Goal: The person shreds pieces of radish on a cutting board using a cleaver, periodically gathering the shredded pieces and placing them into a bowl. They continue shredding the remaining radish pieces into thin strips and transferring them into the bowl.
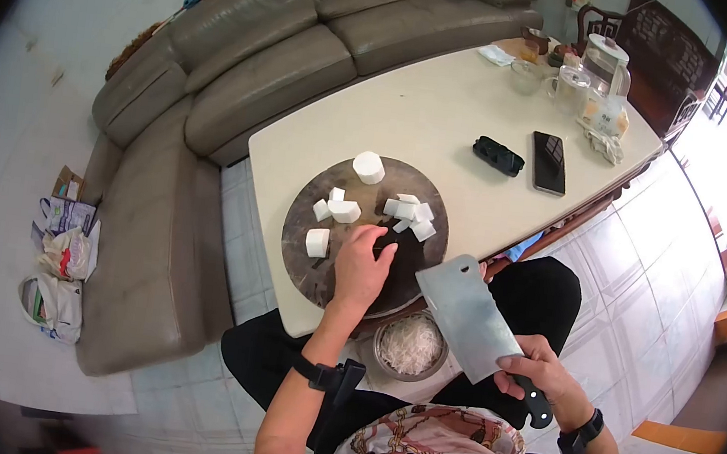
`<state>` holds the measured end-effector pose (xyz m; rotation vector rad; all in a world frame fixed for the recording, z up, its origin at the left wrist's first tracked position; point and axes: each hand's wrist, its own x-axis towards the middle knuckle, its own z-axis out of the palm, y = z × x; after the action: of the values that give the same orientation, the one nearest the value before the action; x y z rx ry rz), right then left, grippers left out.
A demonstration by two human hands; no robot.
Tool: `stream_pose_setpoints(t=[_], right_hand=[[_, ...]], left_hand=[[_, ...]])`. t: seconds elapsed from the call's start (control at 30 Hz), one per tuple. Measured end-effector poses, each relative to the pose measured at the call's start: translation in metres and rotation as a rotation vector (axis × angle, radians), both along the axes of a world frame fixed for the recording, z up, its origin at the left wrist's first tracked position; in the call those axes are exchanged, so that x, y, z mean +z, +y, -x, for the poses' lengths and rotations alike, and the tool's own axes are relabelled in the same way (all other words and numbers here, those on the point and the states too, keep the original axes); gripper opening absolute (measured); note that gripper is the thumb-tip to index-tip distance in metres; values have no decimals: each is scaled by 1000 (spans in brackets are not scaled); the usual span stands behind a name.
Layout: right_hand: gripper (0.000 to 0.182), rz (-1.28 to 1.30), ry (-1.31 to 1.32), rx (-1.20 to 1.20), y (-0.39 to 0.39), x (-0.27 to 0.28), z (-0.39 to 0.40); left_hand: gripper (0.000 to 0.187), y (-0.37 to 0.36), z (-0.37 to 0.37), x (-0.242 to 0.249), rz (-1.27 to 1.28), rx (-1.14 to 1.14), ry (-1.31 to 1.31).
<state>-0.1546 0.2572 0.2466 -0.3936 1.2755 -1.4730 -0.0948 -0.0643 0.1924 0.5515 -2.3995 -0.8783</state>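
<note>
My left hand [362, 265] rests on the round dark cutting board [306, 261], fingers stretched toward a cluster of small white radish pieces [410, 214]; it holds nothing. More white chunks lie on the board: one at the far edge [368, 167], two near the middle [339, 209], one at the left [317, 241]. My right hand [535, 372] grips the black handle of a wide steel cleaver [465, 315], held off the board to its right, blade pointing up-left.
A metal bowl of white shreds [409, 347] sits below the table edge by my knees. On the cream table [431, 109] lie a phone [549, 162], a dark case [498, 155], jars and a pitcher [604, 71]. A brown sofa [248, 61] stands behind.
</note>
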Motion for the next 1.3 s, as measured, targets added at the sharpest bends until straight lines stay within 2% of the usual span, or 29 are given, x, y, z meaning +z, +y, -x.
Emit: stream_pose_setpoints(t=[0.03, 0.1, 0.27, 0.37, 0.5, 0.57, 0.6, 0.67, 0.7, 0.73, 0.8, 0.87, 0.97, 1.1, 1.2, 1.27, 1.3], right_hand=[[18, 24, -18, -26, -1, 1, 1], [19, 46, -20, -55, -1, -6, 7], [19, 87, -31, -141, 1, -16, 16], [19, 151, -20, -63, 4, -19, 18], [17, 134, 63, -48, 8, 2, 29], [20, 154, 99, -105, 11, 3, 37], [20, 153, 106, -145, 9, 7, 40], [19, 165, 84, -200, 4, 3, 44], [19, 250, -24, -226, 3, -6, 45], [20, 335, -130, -253, 3, -14, 47], [25, 350, -176, -257, 1, -18, 47], [26, 367, -214, -229, -1, -16, 47], [26, 366, -210, -227, -7, -15, 44], [26, 306, -196, -246, -11, -12, 40], [27, 347, -202, -232, -11, -14, 42], [27, 355, -210, -239, -8, -16, 43], [27, 360, -221, -242, -7, -17, 43]], left_hand=[[27, 1, 6, -2, 1, -2, -7], [27, 2, 17, -6, 182, 5, -64], [24, -7, 36, -5, 325, -43, -141], [17, -15, 47, -3, 156, -68, -265], [17, -18, 49, 2, 176, -105, -316], [12, -14, 40, 16, -76, -73, -359], [12, -15, 33, 17, -80, -71, -367], [8, -15, 12, 20, -381, -211, -190], [9, -15, -1, 27, -449, -233, -256], [9, -14, -12, 36, -455, -228, -264], [11, -15, -32, 47, -467, -309, -451], [10, -18, -45, 38, -527, -326, -471], [11, -14, -53, 31, -295, -233, -516], [12, -11, -52, 30, -233, -227, -454], [18, -11, -47, 36, -256, -219, -520], [24, -10, -41, 38, -97, -210, -421], [24, -8, -35, 40, -95, -217, -422]])
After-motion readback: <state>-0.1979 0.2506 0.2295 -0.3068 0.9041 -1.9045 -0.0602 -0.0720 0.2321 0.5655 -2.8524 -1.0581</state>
